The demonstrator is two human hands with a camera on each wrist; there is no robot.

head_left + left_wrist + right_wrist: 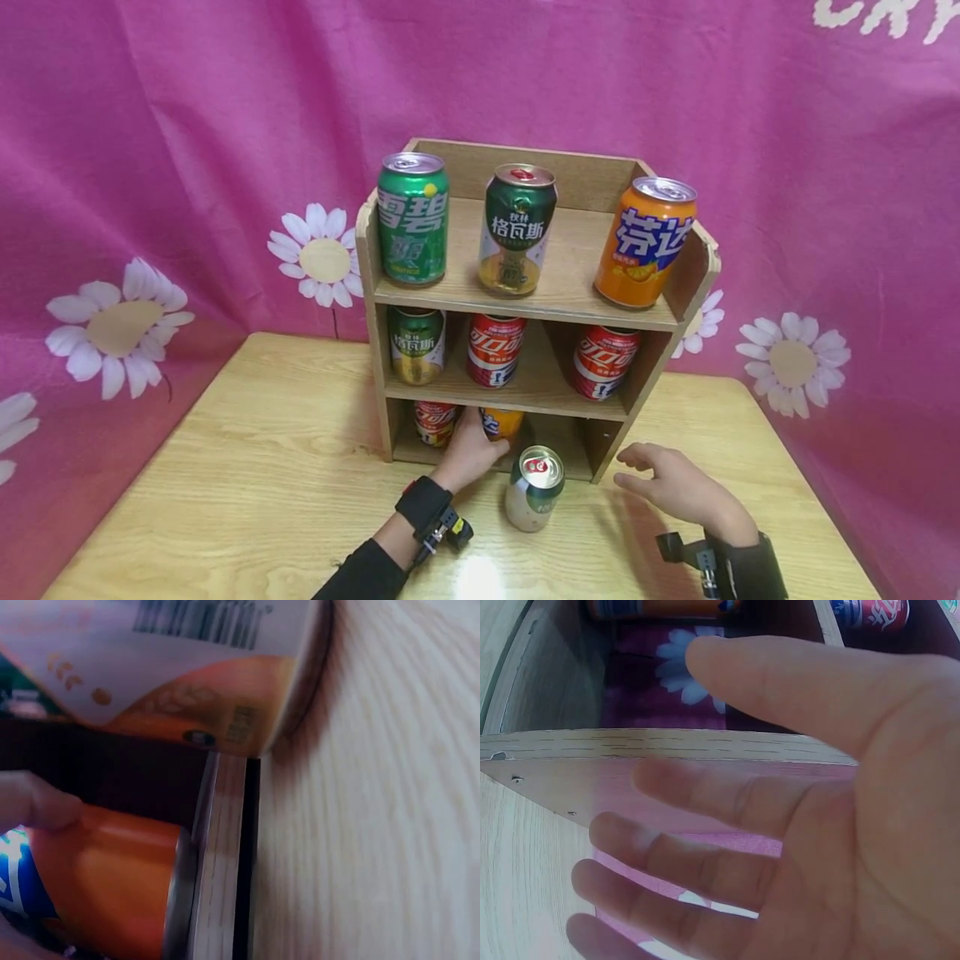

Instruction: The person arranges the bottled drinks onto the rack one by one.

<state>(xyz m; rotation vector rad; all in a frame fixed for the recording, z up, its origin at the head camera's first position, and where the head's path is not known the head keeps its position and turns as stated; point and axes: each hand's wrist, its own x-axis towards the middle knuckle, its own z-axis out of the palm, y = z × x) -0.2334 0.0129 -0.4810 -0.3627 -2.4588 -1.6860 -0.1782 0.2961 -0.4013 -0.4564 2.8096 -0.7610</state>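
Observation:
My left hand (469,452) reaches into the bottom level of a small wooden shelf (517,402) and grips an orange soda can (507,423). In the left wrist view, fingers lie over the side of this orange can (120,881), whose base is close to the shelf's front edge. A green-and-cream can (531,493) stands on the table just in front of the shelf, to the right of the left hand. Beside the shelf's right side, my right hand (678,485) holds nothing, its fingers spread apart in the right wrist view.
On the top level stand a green can (412,221), a green-and-white can (517,229) and an orange can (645,243). Another green-and-white can (417,346) and red cans (495,350) fill the middle level. A red can (435,422) sits bottom left. Behind hangs a pink cloth (262,125).

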